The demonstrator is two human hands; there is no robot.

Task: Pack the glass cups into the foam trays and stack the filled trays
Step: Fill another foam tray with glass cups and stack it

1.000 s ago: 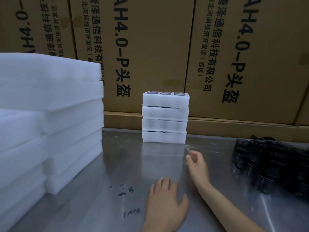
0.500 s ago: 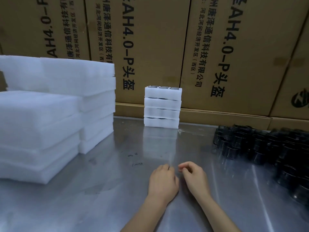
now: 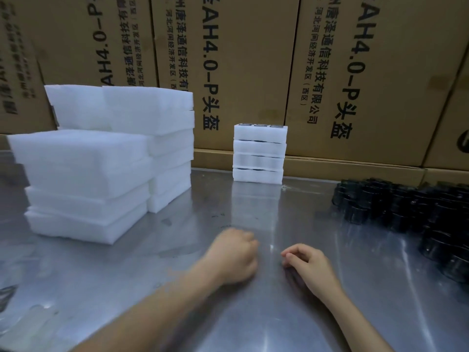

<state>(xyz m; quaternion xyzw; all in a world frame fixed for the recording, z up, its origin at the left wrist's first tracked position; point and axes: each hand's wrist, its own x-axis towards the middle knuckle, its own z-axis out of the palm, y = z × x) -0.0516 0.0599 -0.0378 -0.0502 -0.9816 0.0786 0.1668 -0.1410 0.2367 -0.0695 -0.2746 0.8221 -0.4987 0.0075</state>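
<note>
Glass cups [image 3: 406, 212]: dark, heaped at the table's right side, well apart from both hands; likely hard, smooth, breakable, best taken one at a time round the wall. Foam trays [image 3: 86, 184]: white, stacked at left in two piles; probably light and soft, liftable by opposite edges. Filled trays [image 3: 259, 153]: four high, at the back against cardboard cartons [image 3: 241, 59]. Left hand [image 3: 232, 257]: curled in a fist, holding nothing. Right hand [image 3: 308, 265]: loosely curled, idle. Metal table [image 3: 177, 288] between them bare; nothing blocks either reach.

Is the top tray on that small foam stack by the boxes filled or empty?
Filled, at least along the visible edge: the top tray of the small stack shows three dark cup rims seated in its upper face. Rows farther back cannot be seen.
</note>
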